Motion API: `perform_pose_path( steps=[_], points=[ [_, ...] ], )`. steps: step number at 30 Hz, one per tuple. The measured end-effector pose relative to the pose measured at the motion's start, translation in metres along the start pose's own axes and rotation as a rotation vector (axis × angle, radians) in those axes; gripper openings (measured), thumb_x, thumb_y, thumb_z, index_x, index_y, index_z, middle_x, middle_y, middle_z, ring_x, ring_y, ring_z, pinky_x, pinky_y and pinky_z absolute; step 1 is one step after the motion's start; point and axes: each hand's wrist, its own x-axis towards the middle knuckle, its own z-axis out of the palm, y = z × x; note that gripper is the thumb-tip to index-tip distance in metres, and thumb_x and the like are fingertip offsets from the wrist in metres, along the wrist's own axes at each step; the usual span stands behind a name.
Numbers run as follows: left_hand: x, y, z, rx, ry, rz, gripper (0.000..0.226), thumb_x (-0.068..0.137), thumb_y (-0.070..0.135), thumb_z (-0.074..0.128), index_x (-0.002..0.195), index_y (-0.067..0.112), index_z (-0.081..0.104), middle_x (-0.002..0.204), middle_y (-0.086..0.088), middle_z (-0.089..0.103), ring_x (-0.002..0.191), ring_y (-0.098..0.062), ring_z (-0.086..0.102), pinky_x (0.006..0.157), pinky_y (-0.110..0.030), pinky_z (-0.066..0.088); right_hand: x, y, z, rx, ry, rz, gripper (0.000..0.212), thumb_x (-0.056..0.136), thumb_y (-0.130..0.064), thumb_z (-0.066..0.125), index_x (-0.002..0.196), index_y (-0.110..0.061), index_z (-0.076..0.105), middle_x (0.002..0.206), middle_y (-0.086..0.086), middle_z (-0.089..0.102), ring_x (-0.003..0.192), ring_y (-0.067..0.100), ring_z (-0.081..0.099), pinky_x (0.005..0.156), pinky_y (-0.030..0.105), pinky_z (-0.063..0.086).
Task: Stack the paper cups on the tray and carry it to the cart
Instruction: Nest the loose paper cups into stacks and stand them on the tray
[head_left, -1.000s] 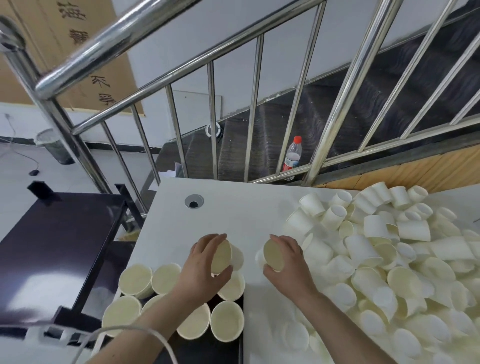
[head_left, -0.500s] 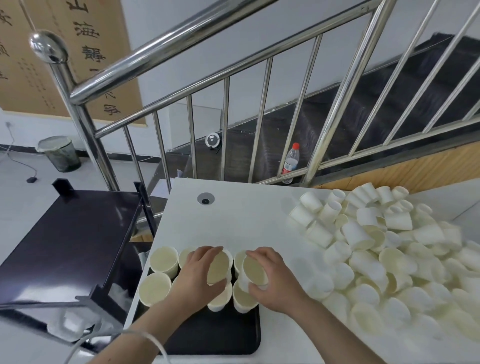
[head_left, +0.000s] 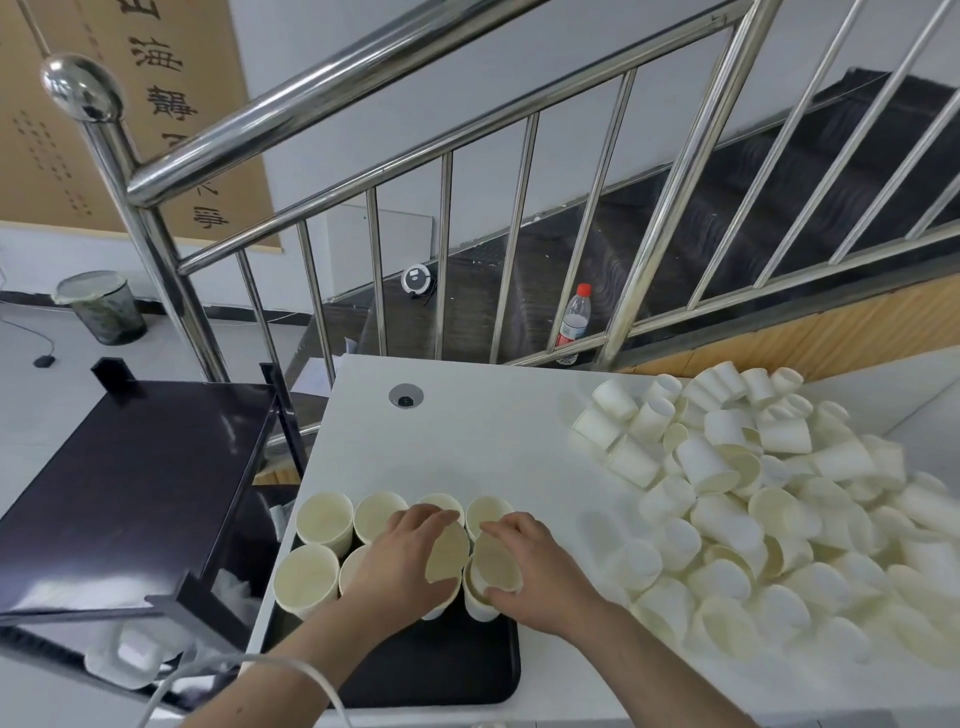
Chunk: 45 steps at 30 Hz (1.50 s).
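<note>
A black tray (head_left: 441, 670) lies at the near left edge of the white table (head_left: 467, 431). Several upright white paper cups (head_left: 324, 519) stand in two rows on its far half. My left hand (head_left: 400, 566) grips a tilted paper cup (head_left: 447, 553) over the tray's second row. Close beside it, my right hand (head_left: 535, 566) holds another paper cup (head_left: 496, 564), lowered into a cup standing on the tray. A big heap of loose paper cups (head_left: 753, 493) covers the table's right side. The dark cart (head_left: 119, 478) stands left of the table.
A steel stair railing (head_left: 363, 104) runs behind the table, with a plastic bottle (head_left: 574, 319) on the stairs beyond it. A cable hole (head_left: 405, 397) sits in the table's far part. A bin (head_left: 101, 306) stands on the floor at the far left.
Both hands have carried their cups from above the bare table down onto the tray's second row. The camera view has shifted, showing more of the tray.
</note>
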Motion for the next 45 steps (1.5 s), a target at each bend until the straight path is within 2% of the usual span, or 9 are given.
perform_pose_path(
  steps=[3, 5, 9, 20, 30, 36, 43, 45],
  points=[
    [0.001, 0.004, 0.0, 0.026, -0.029, 0.009, 0.069, 0.082, 0.037, 0.062, 0.143, 0.035, 0.03, 0.142, 0.018, 0.032, 0.129, -0.007, 0.032, 0.08, -0.013, 0.031, 0.002, 0.002, 0.001, -0.005, -0.008, 0.004, 0.071, 0.082, -0.037, 0.064, 0.146, -0.033, 0.033, 0.137, -0.013, 0.032, 0.129, 0.007, 0.032, 0.1, 0.021, 0.039],
    [0.001, 0.002, 0.001, 0.051, -0.069, -0.001, 0.072, 0.082, 0.037, 0.062, 0.144, 0.035, 0.028, 0.142, 0.018, 0.032, 0.129, -0.007, 0.032, 0.078, -0.014, 0.031, 0.002, 0.004, 0.002, -0.006, -0.022, 0.006, 0.072, 0.081, -0.037, 0.064, 0.146, -0.033, 0.033, 0.137, -0.014, 0.032, 0.129, 0.007, 0.032, 0.101, 0.022, 0.039],
    [-0.001, -0.005, 0.006, 0.056, -0.149, -0.037, 0.077, 0.078, 0.037, 0.065, 0.144, 0.035, 0.027, 0.142, 0.015, 0.032, 0.128, -0.01, 0.034, 0.088, -0.022, 0.042, 0.004, 0.004, 0.005, -0.016, -0.059, 0.008, 0.077, 0.078, -0.038, 0.067, 0.146, -0.032, 0.032, 0.137, -0.014, 0.032, 0.129, 0.008, 0.032, 0.102, 0.024, 0.039],
    [0.002, -0.009, 0.006, 0.174, -0.233, -0.12, 0.073, 0.08, 0.032, 0.064, 0.144, 0.033, 0.029, 0.143, 0.01, 0.034, 0.127, -0.014, 0.039, 0.09, -0.026, 0.043, 0.008, 0.007, 0.011, -0.073, -0.117, 0.023, 0.075, 0.077, -0.036, 0.068, 0.145, -0.032, 0.035, 0.134, -0.011, 0.035, 0.128, 0.01, 0.033, 0.099, 0.028, 0.042],
    [0.007, -0.009, 0.008, 0.173, -0.226, -0.124, 0.067, 0.078, 0.031, 0.067, 0.139, 0.034, 0.038, 0.137, 0.014, 0.04, 0.124, -0.01, 0.042, 0.079, -0.021, 0.037, 0.011, 0.011, 0.014, -0.095, -0.121, 0.039, 0.075, 0.077, -0.032, 0.069, 0.145, -0.03, 0.037, 0.132, -0.009, 0.038, 0.126, 0.013, 0.034, 0.098, 0.028, 0.043],
    [0.009, -0.013, 0.009, 0.158, -0.213, -0.116, 0.066, 0.076, 0.034, 0.067, 0.137, 0.036, 0.04, 0.134, 0.015, 0.042, 0.124, -0.009, 0.038, 0.08, -0.022, 0.04, 0.011, 0.013, 0.015, -0.099, -0.109, 0.036, 0.074, 0.077, -0.033, 0.069, 0.143, -0.03, 0.038, 0.132, -0.01, 0.039, 0.125, 0.012, 0.035, 0.095, 0.028, 0.045],
    [0.023, -0.008, 0.011, 0.063, -0.079, -0.069, 0.056, 0.087, 0.036, 0.059, 0.139, 0.031, 0.04, 0.138, 0.013, 0.038, 0.125, -0.012, 0.038, 0.096, -0.026, 0.04, 0.014, 0.019, 0.002, -0.06, -0.038, 0.055, 0.066, 0.082, -0.031, 0.063, 0.143, -0.028, 0.039, 0.135, -0.012, 0.038, 0.126, 0.008, 0.036, 0.095, 0.022, 0.042],
    [0.03, -0.005, 0.012, 0.032, -0.027, -0.048, 0.052, 0.087, 0.037, 0.059, 0.137, 0.03, 0.042, 0.135, 0.012, 0.041, 0.124, -0.013, 0.04, 0.095, -0.026, 0.04, 0.016, 0.023, -0.005, -0.064, 0.006, 0.07, 0.062, 0.085, -0.031, 0.06, 0.143, -0.027, 0.039, 0.136, -0.012, 0.038, 0.127, 0.007, 0.035, 0.094, 0.022, 0.041]
  ],
)
